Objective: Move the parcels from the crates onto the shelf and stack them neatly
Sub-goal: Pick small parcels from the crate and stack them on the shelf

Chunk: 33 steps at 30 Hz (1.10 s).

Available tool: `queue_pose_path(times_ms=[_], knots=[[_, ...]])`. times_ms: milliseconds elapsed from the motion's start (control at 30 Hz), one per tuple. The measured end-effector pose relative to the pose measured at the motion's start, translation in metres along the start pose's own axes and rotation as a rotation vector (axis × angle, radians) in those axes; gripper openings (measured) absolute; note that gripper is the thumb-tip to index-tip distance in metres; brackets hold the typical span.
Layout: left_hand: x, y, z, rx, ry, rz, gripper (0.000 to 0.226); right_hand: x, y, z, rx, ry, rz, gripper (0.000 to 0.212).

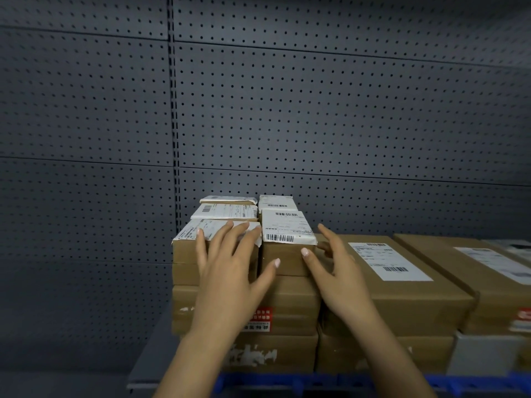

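On shelf [149,357], 6 o'clock: parcels [293,297] stacked in brown tiers, small labelled ones on top.
Left hand [230,277]: fingers spread wide, lying flat on left parcel [185,251], gripping nothing.
Right hand [342,277]: fingers wide, thumb touching right parcel [287,225].
Long boxes [402,297]: 3 o'clock of the stack, touching it.
Crate [316,380]: blue rim, 6 o'clock.

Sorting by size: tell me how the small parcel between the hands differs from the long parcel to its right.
The small parcel is short, the long parcel far longer. The small parcel's label covers nearly its whole top; the long parcel's covers only part. The small parcel sits higher than the long parcel. Both are brown cardboard with white barcoded labels.
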<state>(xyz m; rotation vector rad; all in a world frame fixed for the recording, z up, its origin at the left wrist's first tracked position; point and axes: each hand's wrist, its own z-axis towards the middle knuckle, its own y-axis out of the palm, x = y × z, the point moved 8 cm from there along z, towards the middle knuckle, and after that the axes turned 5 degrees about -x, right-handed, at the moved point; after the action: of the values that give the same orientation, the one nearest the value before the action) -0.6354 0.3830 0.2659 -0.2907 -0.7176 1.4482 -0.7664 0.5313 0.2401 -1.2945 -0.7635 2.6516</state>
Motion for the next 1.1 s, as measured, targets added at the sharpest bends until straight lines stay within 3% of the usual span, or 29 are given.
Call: queue_pose_path(times_ms=[567,1100], knots=[[0.035,-0.013,-0.044,0.009,-0.056,0.000,0.052,-0.022,-0.022,-0.038,-0.039,-0.125,-0.045,0.049],[0.034,-0.016,-0.038,0.029,-0.058,0.047,0.052,-0.021,-0.016,-0.034,-0.052,-0.117,-0.051,0.052]])
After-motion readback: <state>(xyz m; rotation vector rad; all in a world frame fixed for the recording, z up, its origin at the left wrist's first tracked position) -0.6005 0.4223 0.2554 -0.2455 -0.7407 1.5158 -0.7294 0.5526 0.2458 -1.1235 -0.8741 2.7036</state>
